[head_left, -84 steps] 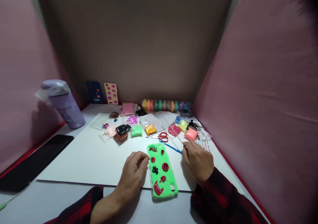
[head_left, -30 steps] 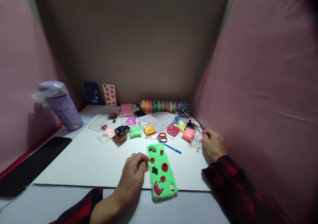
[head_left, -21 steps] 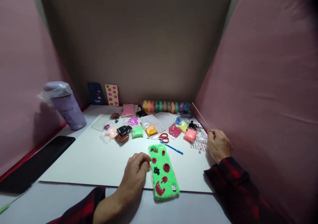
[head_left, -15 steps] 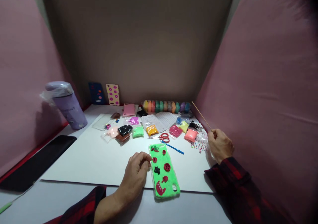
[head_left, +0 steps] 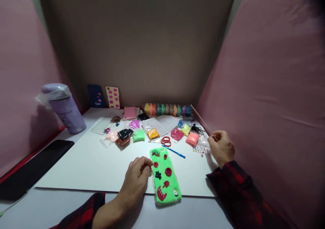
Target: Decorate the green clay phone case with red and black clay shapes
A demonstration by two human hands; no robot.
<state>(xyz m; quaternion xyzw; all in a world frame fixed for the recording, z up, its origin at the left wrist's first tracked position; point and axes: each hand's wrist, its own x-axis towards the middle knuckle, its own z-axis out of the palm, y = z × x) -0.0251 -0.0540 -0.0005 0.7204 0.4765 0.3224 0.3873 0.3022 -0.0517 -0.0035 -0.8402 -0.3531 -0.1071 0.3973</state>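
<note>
A phone case covered in green clay [head_left: 165, 176] with red and black shapes lies at the near edge of a white board [head_left: 96, 161]. My left hand [head_left: 135, 178] rests beside its left edge, fingers curled and touching the case. My right hand [head_left: 221, 148] is raised at the right, pinching a thin wooden stick [head_left: 201, 121] that points up and to the left. Below it lies a sheet of small stickers [head_left: 200, 149].
Small clay bags [head_left: 138, 134], red scissors [head_left: 165, 141] and a blue tool [head_left: 176, 151] lie behind the case. A row of clay tubs [head_left: 166, 109] and two decorated cases [head_left: 113, 97] stand at the back. A purple tumbler [head_left: 64, 108] and a black phone [head_left: 33, 168] are left.
My right hand left the green case, carried the wooden stick to the right over the stickers, then lifted it so it points up. The left hand stayed put.
</note>
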